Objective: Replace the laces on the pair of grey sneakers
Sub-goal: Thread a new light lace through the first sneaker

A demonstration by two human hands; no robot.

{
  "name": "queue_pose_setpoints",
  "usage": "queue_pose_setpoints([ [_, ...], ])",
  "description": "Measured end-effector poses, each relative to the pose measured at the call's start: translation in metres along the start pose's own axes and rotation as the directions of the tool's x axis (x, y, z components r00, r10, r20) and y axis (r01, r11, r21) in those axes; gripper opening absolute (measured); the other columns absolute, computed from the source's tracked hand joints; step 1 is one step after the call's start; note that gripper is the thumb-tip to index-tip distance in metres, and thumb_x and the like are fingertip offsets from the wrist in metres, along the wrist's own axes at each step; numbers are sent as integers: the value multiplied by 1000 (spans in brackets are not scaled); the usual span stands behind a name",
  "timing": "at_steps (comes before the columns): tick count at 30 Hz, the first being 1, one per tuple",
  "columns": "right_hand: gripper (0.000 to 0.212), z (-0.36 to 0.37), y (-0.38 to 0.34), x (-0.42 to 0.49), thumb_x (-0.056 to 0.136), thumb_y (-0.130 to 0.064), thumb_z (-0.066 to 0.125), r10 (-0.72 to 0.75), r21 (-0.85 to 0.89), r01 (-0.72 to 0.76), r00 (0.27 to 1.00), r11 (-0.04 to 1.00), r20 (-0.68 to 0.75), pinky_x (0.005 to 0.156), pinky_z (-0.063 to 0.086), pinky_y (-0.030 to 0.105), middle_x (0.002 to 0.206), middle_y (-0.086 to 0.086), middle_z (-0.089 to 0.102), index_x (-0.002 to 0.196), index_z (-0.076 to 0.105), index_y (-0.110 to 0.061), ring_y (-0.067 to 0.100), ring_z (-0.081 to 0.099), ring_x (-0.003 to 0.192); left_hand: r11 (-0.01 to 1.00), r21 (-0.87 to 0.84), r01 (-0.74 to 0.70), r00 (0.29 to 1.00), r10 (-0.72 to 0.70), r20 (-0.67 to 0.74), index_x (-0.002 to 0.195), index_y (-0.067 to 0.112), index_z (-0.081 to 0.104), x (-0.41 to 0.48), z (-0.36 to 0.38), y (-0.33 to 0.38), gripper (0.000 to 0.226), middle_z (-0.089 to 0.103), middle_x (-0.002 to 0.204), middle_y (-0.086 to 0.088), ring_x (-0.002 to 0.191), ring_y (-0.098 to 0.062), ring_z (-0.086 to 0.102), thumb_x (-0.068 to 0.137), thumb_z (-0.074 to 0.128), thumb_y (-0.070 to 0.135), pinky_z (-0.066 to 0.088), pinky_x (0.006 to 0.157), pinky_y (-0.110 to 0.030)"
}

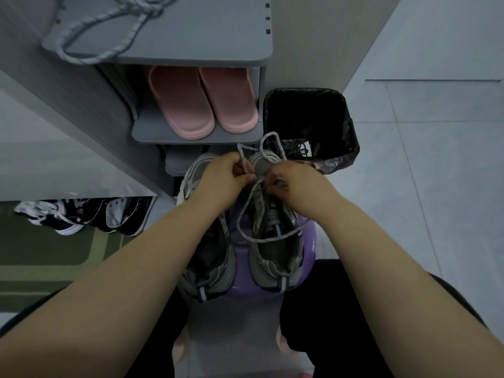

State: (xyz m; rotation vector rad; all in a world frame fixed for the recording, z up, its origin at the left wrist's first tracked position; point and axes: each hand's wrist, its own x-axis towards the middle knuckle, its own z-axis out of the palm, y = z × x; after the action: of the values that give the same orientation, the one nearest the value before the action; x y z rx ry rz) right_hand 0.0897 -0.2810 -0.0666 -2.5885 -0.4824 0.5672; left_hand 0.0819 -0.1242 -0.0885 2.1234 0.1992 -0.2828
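At the foot of a grey plastic shoe rack, on pale floor tiles, a person sits looking down at their own bare forearms. A square bin lined with a crinkled black bag stands just right of the rack. A green mat lies to the left, with dark sneakers at its far edge.

A glossy purple stool between the knees carries the pair of grey sneakers side by side. Their long axes run away from the person, toes toward the rack and heels nearest the body. The right sneaker shows mesh and smooth grey panels with a striped heel tab. The left sneaker is partly hidden under the forearm.

Ribbed pink slippers sit on the rack's middle shelf, toes outward. A spare lace, a speckled rope-like cord, lies looped on the top shelf.

A similar round grey lace is threaded at the toe end of the right sneaker. One loop trails back over its opening and another arcs up toward the bin.

The left hand has its fingers curled, pinching one strand. The right hand pinches the lace at the eyelets, fingers bent.
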Motion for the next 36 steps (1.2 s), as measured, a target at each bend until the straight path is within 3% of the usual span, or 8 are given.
queue_pose_setpoints([
  [3,10,-6,0,1,84,-19,58,144,-2,-146,975,989,-168,78,51,36,99,5,68,91,65,-21,28,61,96,1000,-1,4,1000,-4,4,74,19,56,0,0,0,18,61,77,-1,79,-17,59,79,68,7,49,80,-32],
  [5,10,-21,9,-1,81,-15,58,317,74,-309,909,948,-271,74,49,32,91,6,69,79,64,-23,28,62,91,1000,-9,7,1000,-7,5,70,25,53,-1,-1,-1,26,59,73,4,76,-15,58,79,68,7,50,80,-31],
  [6,13,-30,15,-3,79,-13,60,384,80,-377,889,923,-247,72,48,30,86,6,68,71,62,-23,28,63,89,1000,-7,7,1000,-7,3,68,27,52,-1,-1,-1,28,59,72,6,74,-14,58,79,68,7,50,79,-31],
  [8,22,-45,23,-11,76,-9,67,442,-1,-442,897,897,-22,72,47,28,75,3,64,61,60,-23,27,63,86,1000,-1,10,1000,-11,-6,68,28,51,-1,0,-2,29,58,71,8,73,-13,57,79,68,7,49,78,-29],
  [11,18,-48,24,-18,73,-6,72,434,-65,-431,874,900,216,71,46,26,72,-1,64,68,69,-23,20,62,80,1000,-2,9,1000,-9,-23,70,23,53,-1,2,-2,23,57,70,9,72,-12,56,79,68,7,47,73,-24],
  [18,18,-34,17,-6,83,-13,59,279,101,-265,947,959,-161,80,53,35,92,2,72,82,72,-26,22,64,89,986,150,-78,996,84,-35,86,7,59,-2,4,3,9,58,80,1,80,-17,56,82,65,12,44,76,-27],
  [33,23,-9,14,6,83,-8,49,202,-78,-208,976,975,-75,74,54,39,91,10,68,87,71,-16,29,62,84,963,224,-149,989,143,43,80,15,50,2,3,4,17,58,81,0,76,-15,54,80,66,11,36,65,-19],
  [36,27,-9,14,7,81,-3,48,199,-93,-205,977,974,-72,73,53,37,92,11,68,88,71,-14,29,61,84,936,301,-183,983,167,77,85,13,49,3,2,8,16,60,86,-5,82,-22,56,82,65,13,38,69,-25],
])
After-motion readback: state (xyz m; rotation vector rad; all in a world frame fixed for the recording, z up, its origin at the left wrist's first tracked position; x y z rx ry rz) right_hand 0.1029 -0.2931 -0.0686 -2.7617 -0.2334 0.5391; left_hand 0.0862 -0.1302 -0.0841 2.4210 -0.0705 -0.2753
